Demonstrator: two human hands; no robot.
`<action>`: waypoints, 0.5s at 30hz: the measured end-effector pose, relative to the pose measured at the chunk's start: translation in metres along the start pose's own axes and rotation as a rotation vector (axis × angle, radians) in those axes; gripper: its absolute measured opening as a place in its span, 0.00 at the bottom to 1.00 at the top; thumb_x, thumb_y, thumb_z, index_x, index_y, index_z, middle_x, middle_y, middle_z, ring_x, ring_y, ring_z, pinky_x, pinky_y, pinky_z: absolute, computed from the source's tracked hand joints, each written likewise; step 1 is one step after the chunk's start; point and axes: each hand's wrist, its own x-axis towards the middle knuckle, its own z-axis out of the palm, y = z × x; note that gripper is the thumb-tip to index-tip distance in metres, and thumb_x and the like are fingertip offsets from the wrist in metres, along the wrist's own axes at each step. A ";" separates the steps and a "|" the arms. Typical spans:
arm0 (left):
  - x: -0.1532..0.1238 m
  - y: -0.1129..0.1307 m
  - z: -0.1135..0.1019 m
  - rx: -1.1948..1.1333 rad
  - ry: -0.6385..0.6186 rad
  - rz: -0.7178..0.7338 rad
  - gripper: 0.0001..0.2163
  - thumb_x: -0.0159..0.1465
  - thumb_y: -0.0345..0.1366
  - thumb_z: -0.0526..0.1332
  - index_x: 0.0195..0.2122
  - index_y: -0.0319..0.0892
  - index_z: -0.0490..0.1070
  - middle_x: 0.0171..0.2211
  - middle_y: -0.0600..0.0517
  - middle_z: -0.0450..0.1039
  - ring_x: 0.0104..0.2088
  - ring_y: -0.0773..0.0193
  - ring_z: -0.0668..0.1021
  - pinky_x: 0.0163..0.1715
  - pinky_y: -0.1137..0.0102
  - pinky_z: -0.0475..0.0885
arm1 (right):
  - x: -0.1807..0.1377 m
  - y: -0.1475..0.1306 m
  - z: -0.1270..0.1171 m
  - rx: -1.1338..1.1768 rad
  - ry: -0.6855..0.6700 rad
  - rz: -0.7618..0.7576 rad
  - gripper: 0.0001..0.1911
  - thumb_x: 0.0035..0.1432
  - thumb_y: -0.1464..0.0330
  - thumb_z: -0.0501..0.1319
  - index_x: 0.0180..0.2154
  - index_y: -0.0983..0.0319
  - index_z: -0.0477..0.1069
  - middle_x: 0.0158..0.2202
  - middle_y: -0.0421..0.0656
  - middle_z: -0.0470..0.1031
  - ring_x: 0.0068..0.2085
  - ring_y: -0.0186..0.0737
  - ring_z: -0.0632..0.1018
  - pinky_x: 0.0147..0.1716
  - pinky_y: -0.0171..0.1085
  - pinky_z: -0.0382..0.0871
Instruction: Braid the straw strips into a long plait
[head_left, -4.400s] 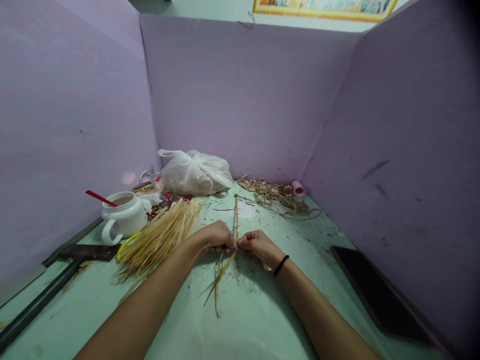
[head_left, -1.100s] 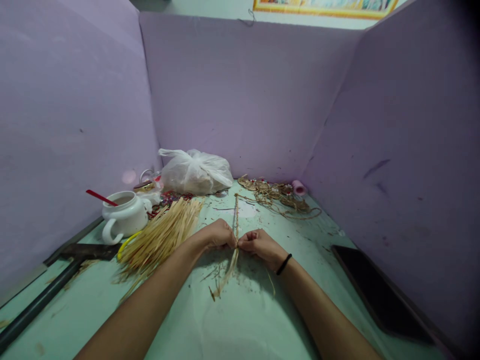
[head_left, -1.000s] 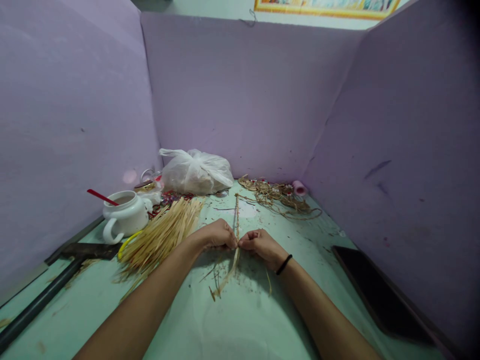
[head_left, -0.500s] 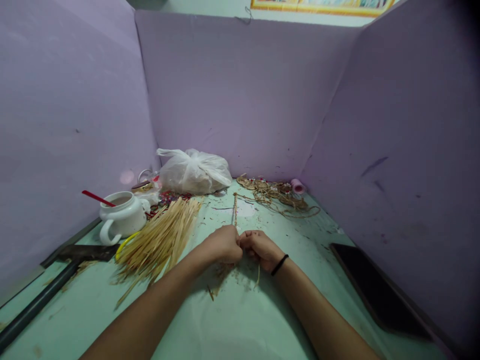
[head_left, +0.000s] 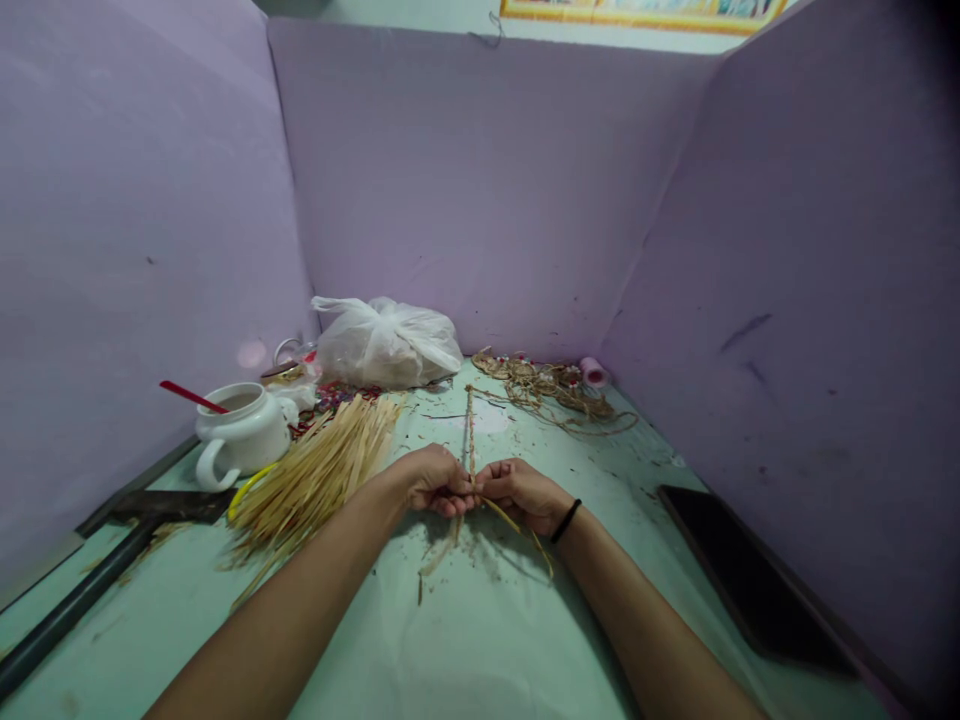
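A thin braid of dried straw (head_left: 470, 430) lies on the pale green table (head_left: 480, 640), running away from me. My left hand (head_left: 431, 480) and my right hand (head_left: 517, 492) meet at its near end, both with fingers closed and pinching the loose strands. Loose straw ends (head_left: 442, 545) trail out below my hands toward me, and one strand curves off beside my right wrist, which wears a black band (head_left: 564, 521).
A bundle of straw strips (head_left: 319, 475) lies left of my hands, beside a white pot with a red spoon (head_left: 240, 432). A white plastic bag (head_left: 386, 343), tangled cords (head_left: 555, 392) and a pink spool (head_left: 592, 372) sit at the back. A dark tablet (head_left: 750, 585) lies right. Purple panels enclose the table.
Since a second ago my hands closed together over the braid's end, then parted slightly. The loose strands shifted, and one now curves out to the right.
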 end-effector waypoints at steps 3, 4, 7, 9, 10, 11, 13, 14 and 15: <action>0.004 -0.002 0.002 0.072 0.092 -0.025 0.07 0.47 0.21 0.52 0.16 0.32 0.65 0.11 0.52 0.64 0.11 0.73 0.66 0.12 0.77 0.62 | 0.001 0.001 -0.001 -0.156 0.063 -0.049 0.04 0.35 0.75 0.61 0.20 0.67 0.66 0.14 0.35 0.66 0.15 0.22 0.58 0.14 0.26 0.46; 0.005 -0.003 0.003 0.106 0.124 -0.021 0.07 0.46 0.20 0.52 0.15 0.33 0.65 0.11 0.52 0.63 0.11 0.72 0.65 0.12 0.76 0.62 | 0.001 0.001 -0.001 -0.207 0.091 -0.069 0.03 0.35 0.76 0.60 0.19 0.67 0.66 0.14 0.35 0.65 0.15 0.22 0.59 0.14 0.26 0.48; 0.007 -0.007 0.008 0.165 0.182 0.059 0.06 0.44 0.20 0.53 0.14 0.34 0.63 0.10 0.53 0.62 0.10 0.72 0.64 0.11 0.76 0.60 | 0.000 -0.001 -0.004 -0.348 0.139 -0.078 0.03 0.35 0.77 0.59 0.18 0.67 0.66 0.12 0.34 0.63 0.15 0.23 0.59 0.14 0.26 0.49; 0.008 -0.010 0.012 0.170 0.193 0.145 0.05 0.44 0.22 0.53 0.15 0.35 0.63 0.10 0.55 0.62 0.09 0.73 0.62 0.10 0.77 0.57 | -0.003 -0.004 -0.008 -0.423 0.110 -0.041 0.02 0.36 0.77 0.59 0.18 0.67 0.67 0.11 0.34 0.62 0.14 0.23 0.59 0.14 0.26 0.50; 0.009 -0.012 0.013 0.164 0.189 0.178 0.04 0.44 0.23 0.54 0.15 0.35 0.63 0.10 0.55 0.61 0.09 0.74 0.62 0.09 0.78 0.55 | -0.005 -0.006 -0.011 -0.445 0.084 -0.019 0.01 0.36 0.77 0.59 0.18 0.67 0.68 0.11 0.34 0.63 0.14 0.24 0.60 0.14 0.26 0.51; 0.010 -0.015 0.014 0.152 0.180 0.206 0.04 0.44 0.24 0.54 0.16 0.35 0.64 0.10 0.56 0.61 0.09 0.74 0.61 0.09 0.78 0.54 | -0.007 -0.008 -0.014 -0.456 0.056 0.003 0.01 0.36 0.76 0.59 0.18 0.67 0.68 0.12 0.35 0.65 0.14 0.24 0.61 0.14 0.26 0.52; 0.013 -0.019 0.014 0.118 0.165 0.246 0.02 0.44 0.26 0.55 0.17 0.36 0.66 0.10 0.56 0.61 0.09 0.75 0.60 0.08 0.78 0.52 | -0.012 -0.011 -0.020 -0.458 -0.005 0.048 0.01 0.35 0.76 0.60 0.18 0.67 0.69 0.13 0.36 0.67 0.14 0.25 0.63 0.14 0.26 0.54; 0.015 -0.021 0.014 0.101 0.168 0.261 0.02 0.44 0.28 0.55 0.17 0.36 0.66 0.10 0.56 0.61 0.09 0.75 0.60 0.08 0.78 0.51 | -0.015 -0.013 -0.024 -0.452 -0.034 0.066 0.01 0.35 0.75 0.60 0.18 0.67 0.69 0.14 0.36 0.68 0.15 0.25 0.64 0.15 0.26 0.55; 0.017 -0.022 0.013 0.090 0.173 0.273 0.03 0.44 0.29 0.55 0.18 0.36 0.66 0.10 0.56 0.61 0.09 0.75 0.59 0.08 0.78 0.51 | -0.017 -0.014 -0.027 -0.444 -0.058 0.075 0.02 0.35 0.75 0.61 0.19 0.67 0.70 0.14 0.37 0.69 0.15 0.25 0.65 0.15 0.26 0.56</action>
